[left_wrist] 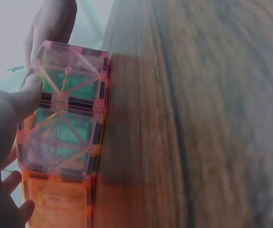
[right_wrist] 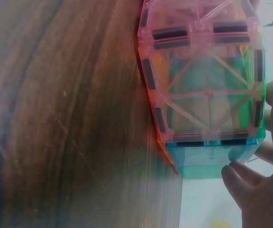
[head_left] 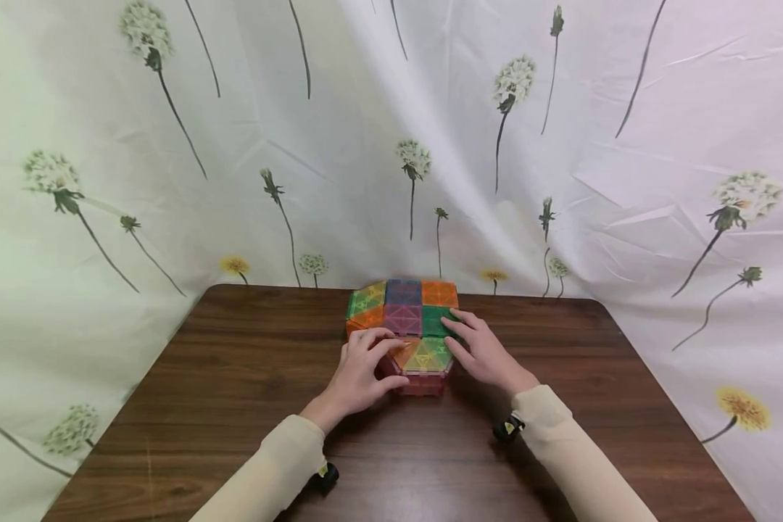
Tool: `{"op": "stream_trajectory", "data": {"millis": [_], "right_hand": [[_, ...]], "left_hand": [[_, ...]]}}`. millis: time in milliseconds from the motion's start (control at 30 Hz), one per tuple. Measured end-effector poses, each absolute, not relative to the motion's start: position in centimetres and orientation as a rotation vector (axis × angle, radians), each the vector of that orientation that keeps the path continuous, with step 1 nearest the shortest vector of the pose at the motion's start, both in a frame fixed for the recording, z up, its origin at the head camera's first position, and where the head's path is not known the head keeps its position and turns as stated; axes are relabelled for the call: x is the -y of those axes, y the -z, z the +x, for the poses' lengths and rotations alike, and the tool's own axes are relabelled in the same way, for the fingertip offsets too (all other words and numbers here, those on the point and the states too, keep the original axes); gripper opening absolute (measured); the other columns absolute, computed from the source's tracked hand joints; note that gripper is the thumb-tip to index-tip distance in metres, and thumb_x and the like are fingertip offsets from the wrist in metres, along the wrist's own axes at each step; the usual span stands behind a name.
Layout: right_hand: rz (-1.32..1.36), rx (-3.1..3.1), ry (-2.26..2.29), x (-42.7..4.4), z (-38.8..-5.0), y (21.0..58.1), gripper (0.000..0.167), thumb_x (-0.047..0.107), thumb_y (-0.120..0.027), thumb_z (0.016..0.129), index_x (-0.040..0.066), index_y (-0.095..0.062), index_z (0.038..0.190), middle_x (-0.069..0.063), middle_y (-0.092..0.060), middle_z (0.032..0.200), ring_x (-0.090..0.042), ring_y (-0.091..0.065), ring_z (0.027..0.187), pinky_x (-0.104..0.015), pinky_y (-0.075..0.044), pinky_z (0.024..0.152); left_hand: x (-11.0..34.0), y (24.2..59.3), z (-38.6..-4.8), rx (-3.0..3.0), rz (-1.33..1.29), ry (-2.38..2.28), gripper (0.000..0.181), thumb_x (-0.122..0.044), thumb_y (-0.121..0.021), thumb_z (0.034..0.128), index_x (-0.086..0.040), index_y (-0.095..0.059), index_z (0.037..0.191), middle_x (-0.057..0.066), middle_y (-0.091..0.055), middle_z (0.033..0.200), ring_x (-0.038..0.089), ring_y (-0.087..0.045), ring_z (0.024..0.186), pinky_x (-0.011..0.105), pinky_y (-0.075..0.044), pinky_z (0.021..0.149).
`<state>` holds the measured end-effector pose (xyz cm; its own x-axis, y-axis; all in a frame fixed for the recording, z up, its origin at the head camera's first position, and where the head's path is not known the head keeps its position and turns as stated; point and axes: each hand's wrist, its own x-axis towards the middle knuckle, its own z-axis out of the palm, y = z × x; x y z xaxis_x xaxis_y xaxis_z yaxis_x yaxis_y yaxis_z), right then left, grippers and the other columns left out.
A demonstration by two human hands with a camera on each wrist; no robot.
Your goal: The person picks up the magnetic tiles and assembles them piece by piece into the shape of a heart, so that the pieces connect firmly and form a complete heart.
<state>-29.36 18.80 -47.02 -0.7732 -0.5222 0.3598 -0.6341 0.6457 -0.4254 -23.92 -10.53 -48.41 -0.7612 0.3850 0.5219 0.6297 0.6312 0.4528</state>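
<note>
A low structure of translucent magnetic tiles (head_left: 402,320) stands on the wooden table, its top a patchwork of orange, blue, purple, green and yellow pieces. Its front end narrows to pink side tiles (left_wrist: 67,76). My left hand (head_left: 359,373) holds the front-left part, fingers bent over the top and thumb at the front pink side. With fingers fairly straight, my right hand (head_left: 486,355) rests along the right side, fingertips touching the green top tile (head_left: 434,320) and the edge near it. In the right wrist view a blue side tile (right_wrist: 208,156) is under those fingertips.
The brown wooden table (head_left: 235,406) extends on both sides and in front of the structure. Behind it hangs a white cloth (head_left: 365,181) printed with dandelions, close to the structure's back. Black wrist cameras (head_left: 509,428) sit below both cuffs.
</note>
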Motion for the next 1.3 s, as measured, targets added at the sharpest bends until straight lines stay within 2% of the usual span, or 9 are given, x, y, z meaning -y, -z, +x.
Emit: {"op": "stream_trajectory", "data": {"millis": [167,400,567,700,833,933,1000,1133,1300], "right_hand": [[0.943,2.634,-0.802,-18.7,-28.3,46.9,0.046,0.027,-0.06,0.109,0.007,-0.057,0.151,-0.021,-0.045,0.158,-0.041,-0.047,0.14,-0.059,-0.044,0.11],[0.985,2.537,-0.739,-18.3,-26.2,47.3,0.042,0.022,-0.067,0.105,0.008,-0.065,0.144,-0.02,-0.052,0.14,-0.034,-0.053,0.123,-0.05,-0.052,0.092],[1.072,2.446,-0.719,-17.9,-25.2,47.2,0.04,0.022,-0.071,0.103,0.007,-0.068,0.14,-0.014,-0.054,0.125,-0.027,-0.058,0.116,-0.039,-0.051,0.082],[1.027,2.378,-0.768,-18.4,-25.7,47.0,0.027,0.018,-0.071,0.101,0.008,-0.075,0.127,-0.008,-0.058,0.118,-0.02,-0.059,0.099,-0.032,-0.051,0.073],[0.781,2.36,-0.842,-19.7,-27.5,46.7,0.022,0.015,-0.071,0.101,0.003,-0.074,0.119,-0.016,-0.06,0.12,-0.03,-0.058,0.103,-0.046,-0.053,0.083],[0.596,2.481,-0.902,-20.7,-28.9,46.7,0.038,0.023,-0.068,0.104,0.0,-0.066,0.135,-0.025,-0.052,0.137,-0.041,-0.053,0.123,-0.06,-0.047,0.099],[0.533,2.598,-0.943,-21.1,-29.5,46.8,0.052,0.031,-0.064,0.107,0.0,-0.056,0.147,-0.027,-0.048,0.147,-0.043,-0.05,0.133,-0.062,-0.044,0.106],[0.5,2.732,-1.048,-21.5,-30.0,47.2,0.065,0.041,-0.06,0.108,0.0,-0.044,0.157,-0.025,-0.052,0.15,-0.041,-0.055,0.131,-0.059,-0.047,0.106],[0.478,2.708,-1.116,-21.4,-29.7,47.2,0.063,0.043,-0.062,0.106,0.001,-0.048,0.151,-0.022,-0.06,0.139,-0.035,-0.063,0.115,-0.053,-0.053,0.096]], "left_hand": [[11.8,48.3,-24.0,2.48,-0.795,0.953,0.062,-0.033,-0.092,0.0817,-0.018,-0.068,0.137,0.006,-0.058,0.144,0.033,-0.043,0.128,0.059,-0.038,0.1],[14.3,48.7,-24.6,2.443,-0.811,1.014,0.046,-0.021,-0.087,0.0859,-0.015,-0.075,0.13,0.01,-0.06,0.145,0.038,-0.048,0.125,0.06,-0.04,0.1],[15.8,49.0,-24.9,2.396,-0.762,1.03,0.039,-0.007,-0.085,0.0875,-0.011,-0.077,0.125,0.01,-0.066,0.131,0.034,-0.058,0.12,0.055,-0.048,0.1],[15.8,49.0,-24.5,2.361,-0.739,1.088,0.03,-0.003,-0.078,0.0936,-0.01,-0.077,0.122,0.005,-0.068,0.122,0.025,-0.066,0.114,0.049,-0.056,0.095],[14.6,48.7,-23.6,2.352,-0.762,1.176,0.027,-0.013,-0.076,0.0979,-0.009,-0.077,0.124,0.009,-0.063,0.127,0.026,-0.064,0.11,0.049,-0.056,0.087],[13.4,48.6,-22.9,2.414,-0.703,1.214,0.04,-0.028,-0.082,0.0935,-0.01,-0.074,0.129,0.012,-0.055,0.134,0.027,-0.058,0.114,0.048,-0.053,0.089],[12.6,48.6,-22.5,2.465,-0.637,1.224,0.052,-0.036,-0.087,0.0879,-0.012,-0.072,0.132,0.011,-0.049,0.137,0.027,-0.053,0.119,0.049,-0.051,0.094],[11.8,48.7,-22.2,2.522,-0.544,1.228,0.064,-0.046,-0.092,0.0803,-0.016,-0.069,0.132,0.009,-0.044,0.139,0.028,-0.048,0.123,0.05,-0.048,0.1],[12.4,48.4,-22.5,2.515,-0.579,1.211,0.063,-0.042,-0.092,0.0813,-0.014,-0.069,0.134,0.012,-0.047,0.144,0.033,-0.05,0.128,0.055,-0.048,0.104]]}}
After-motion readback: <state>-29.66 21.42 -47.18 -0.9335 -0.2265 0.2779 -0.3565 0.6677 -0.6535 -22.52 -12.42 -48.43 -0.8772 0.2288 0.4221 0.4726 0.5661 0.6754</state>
